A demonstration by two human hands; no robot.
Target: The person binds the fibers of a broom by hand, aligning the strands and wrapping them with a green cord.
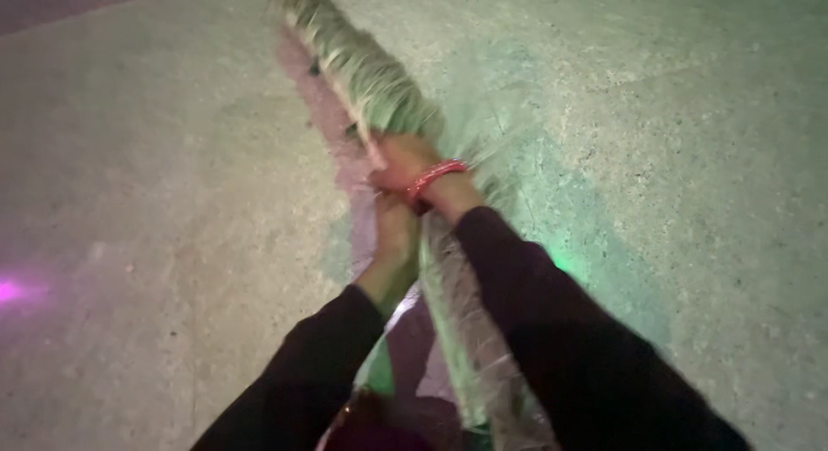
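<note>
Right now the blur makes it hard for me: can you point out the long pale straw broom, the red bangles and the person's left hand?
Long pale straw broom (371, 72), head view, on its bristle bundle.
Red bangles (434, 177), head view, on the right wrist band.
Left hand (395, 225), head view, on its back.

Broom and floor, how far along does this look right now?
Done: hard to tell; the blurred concrete floor shows no plain swept or unswept patch. In hand: both hands grip the broom, the right hand, with a red bangle, further forward, the left hand just behind it, bristles reaching away over the floor. Left: cannot tell; no dirt pile shows.
</note>
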